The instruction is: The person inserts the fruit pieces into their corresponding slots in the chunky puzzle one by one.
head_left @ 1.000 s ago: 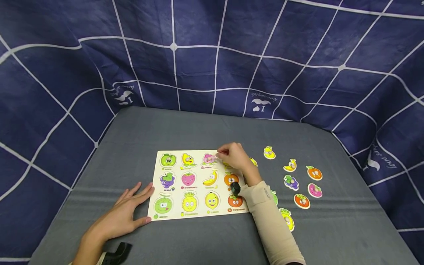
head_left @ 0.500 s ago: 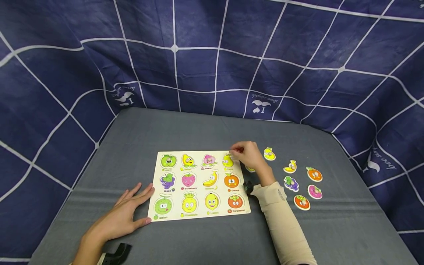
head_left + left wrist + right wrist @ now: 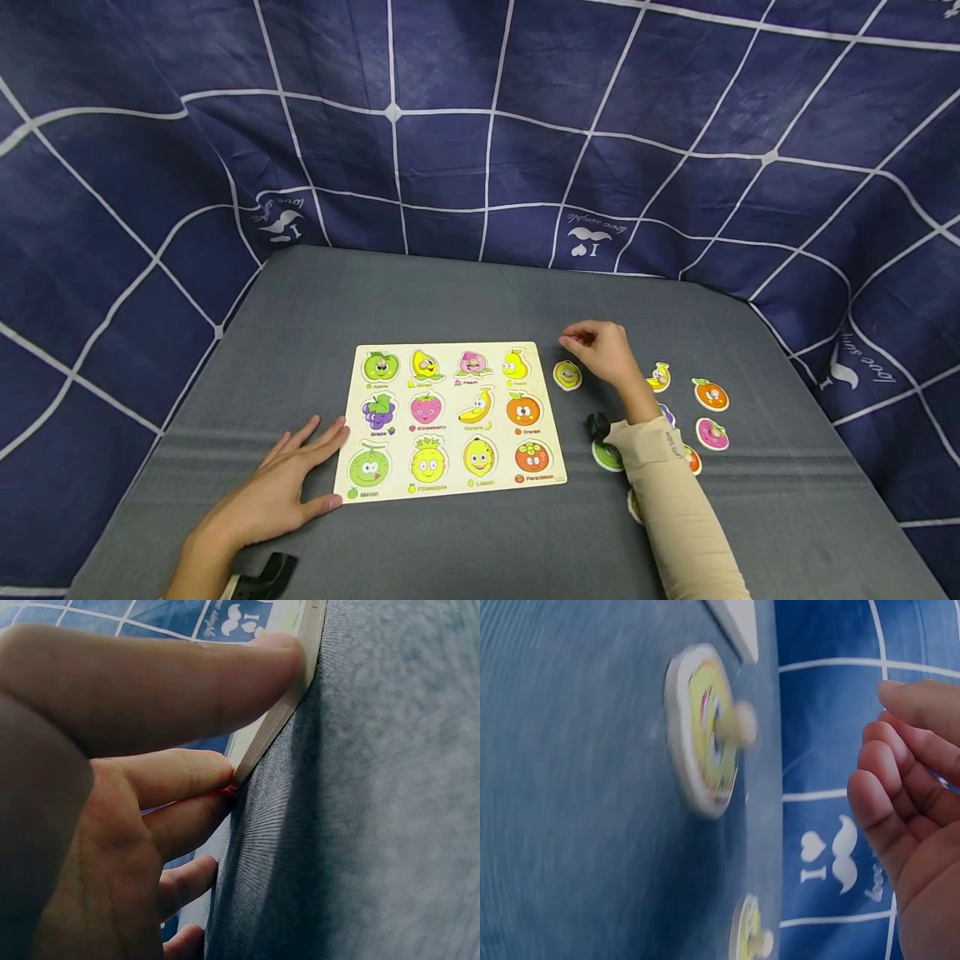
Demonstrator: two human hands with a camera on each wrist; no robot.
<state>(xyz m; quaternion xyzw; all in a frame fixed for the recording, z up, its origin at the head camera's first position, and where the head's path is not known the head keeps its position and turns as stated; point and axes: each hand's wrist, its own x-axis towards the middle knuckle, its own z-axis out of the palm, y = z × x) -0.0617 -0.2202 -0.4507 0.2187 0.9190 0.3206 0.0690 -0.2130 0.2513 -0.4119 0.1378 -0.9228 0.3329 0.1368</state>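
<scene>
A pale fruit puzzle board [image 3: 450, 423] lies flat on the grey cloth, printed with rows of smiling fruits. My left hand [image 3: 273, 483] rests at its left edge, fingers spread; in the left wrist view the thumb and fingertips touch the board's side. My right hand [image 3: 603, 350] hovers to the right of the board, fingers loosely bent and nothing between them. Just below it lies a round yellow puzzle piece [image 3: 567, 375], whose wooden knob [image 3: 739, 725] shows in the right wrist view. Another yellow piece [image 3: 744, 930] stands lower in that view.
Further right lie a banana piece [image 3: 660, 377], an orange piece [image 3: 710, 395], a pink piece [image 3: 712, 433] and a green piece [image 3: 607, 456]. Others are partly hidden by the right sleeve [image 3: 675, 500]. A blue checked curtain [image 3: 450, 150] surrounds the table.
My right hand has moved right, from the board's upper right part to past the round yellow piece, uncovering the printed pear. It now covers the pear piece. The left hand has stayed put.
</scene>
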